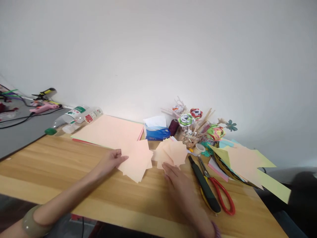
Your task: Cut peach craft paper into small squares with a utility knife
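Observation:
My left hand (114,159) pinches the left corner of a loose stack of pale peach paper squares (136,159) between thumb and fingers. The squares in it are slightly fanned, with corners sticking out. Close by on the right, a second fanned bunch of similar squares (172,151) is held at its near edge by my right hand (176,180); its thumb is mostly hidden. Both bunches are just over the wooden table (119,201), their inner edges nearly meeting. Beside my right hand lie a dark green-handled cutter (203,185) and red-handled scissors (221,190).
Large peach sheets (109,130) lie behind my left hand, next to two plastic bottles (71,119). A blue tissue pack (157,129) and paper flowers (187,119) stand by the wall. Coloured paper (244,162) overhangs the right edge. A pink glue gun (46,108) rests far left.

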### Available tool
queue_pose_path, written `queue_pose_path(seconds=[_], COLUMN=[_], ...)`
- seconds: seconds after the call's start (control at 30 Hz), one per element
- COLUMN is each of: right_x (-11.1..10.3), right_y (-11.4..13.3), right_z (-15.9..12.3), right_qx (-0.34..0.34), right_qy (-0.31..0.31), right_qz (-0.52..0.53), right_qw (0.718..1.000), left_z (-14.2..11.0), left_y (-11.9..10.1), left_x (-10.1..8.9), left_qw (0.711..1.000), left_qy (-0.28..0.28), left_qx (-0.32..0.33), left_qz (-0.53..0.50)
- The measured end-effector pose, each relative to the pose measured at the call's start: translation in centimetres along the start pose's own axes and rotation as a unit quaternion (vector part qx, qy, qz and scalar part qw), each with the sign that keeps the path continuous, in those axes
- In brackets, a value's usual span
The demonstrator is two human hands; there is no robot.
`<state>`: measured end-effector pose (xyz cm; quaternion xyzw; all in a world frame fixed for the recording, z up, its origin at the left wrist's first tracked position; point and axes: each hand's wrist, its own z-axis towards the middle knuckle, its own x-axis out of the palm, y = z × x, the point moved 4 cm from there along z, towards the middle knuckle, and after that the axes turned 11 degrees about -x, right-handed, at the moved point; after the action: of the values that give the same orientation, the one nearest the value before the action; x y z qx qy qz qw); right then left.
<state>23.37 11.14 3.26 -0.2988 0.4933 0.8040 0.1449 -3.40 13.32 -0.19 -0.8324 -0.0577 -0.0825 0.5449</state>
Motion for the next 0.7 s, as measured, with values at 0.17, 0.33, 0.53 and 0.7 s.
queue_pose_path(seconds=[0.17, 0.33, 0.53, 0.7], right_x=[3.1, 4.0, 4.9, 3.8], right_y=[1.5, 2.3, 2.8, 2.8], right_z=[2.2, 3.4, 3.3, 3.7], right_qx=[0.091, 0.100, 0.091, 0.033], right_qy=[-0.093, -0.097, -0.062, -0.098], right_qz=[0.022, 0.078, 0.122, 0.072], right_qw=[0.991, 0.987, 0.986, 0.992], left_z=[-1.0, -2.2, -3.3, -3.6], left_y=[0.1, -0.3, -0.5, -0.7], left_x=[2.2, 2.4, 1.5, 0.6], left_qw=[0.998, 0.998, 0.995, 0.996], left_qy=[0.057, 0.063, 0.089, 0.071], left_qx=[-0.004, -0.019, -0.033, -0.038], left_qz=[-0.004, 0.000, 0.034, 0.047])
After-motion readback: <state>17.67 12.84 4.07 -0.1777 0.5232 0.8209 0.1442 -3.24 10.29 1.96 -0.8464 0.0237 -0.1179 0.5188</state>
